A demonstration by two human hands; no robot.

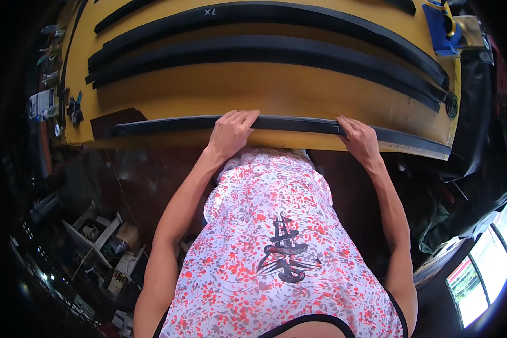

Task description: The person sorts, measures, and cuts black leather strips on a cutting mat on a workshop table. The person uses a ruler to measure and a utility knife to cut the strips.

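Note:
A long, narrow black strip (pixel 298 124) lies along the near edge of the yellow table (pixel 265 84). My left hand (pixel 231 132) rests on it left of the middle, with its fingers curled over the far edge. Farther right, my right hand (pixel 359 137) grips the same strip, its fingers bent over the top. A dark reddish flat piece (pixel 118 120) lies beneath the strip's left end. Beyond my hands, several wider black strips (pixel 265 49) lie across the table, one with white writing on it.
Small dark items (pixel 74 110) sit at the table's left edge. A blue tool or holder (pixel 442 28) stands at the far right corner, and a black coil (pixel 451 105) lies at the right edge. Shelves with clutter (pixel 98 231) are at lower left.

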